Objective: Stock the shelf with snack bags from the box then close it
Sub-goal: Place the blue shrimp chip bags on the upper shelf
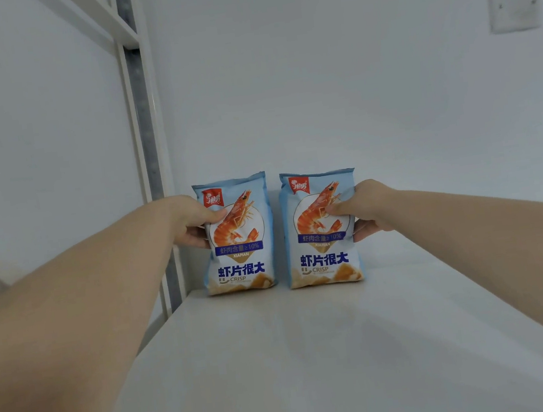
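Left hand (pixel 193 223) pinches left bag (pixel 239 244), right hand (pixel 367 208) pinches right bag (pixel 322 233), both upright on the shelf (pixel 283 359) beside the post (pixel 149 152); seat bases flat, then release gently (puffy bags probably tip easily).

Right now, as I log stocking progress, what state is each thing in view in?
left snack bag: upright on shelf, unopened, gripped by left hand.
right snack bag: upright on shelf, unopened, gripped by right hand.
shelf: carries both bags, a gap between them.
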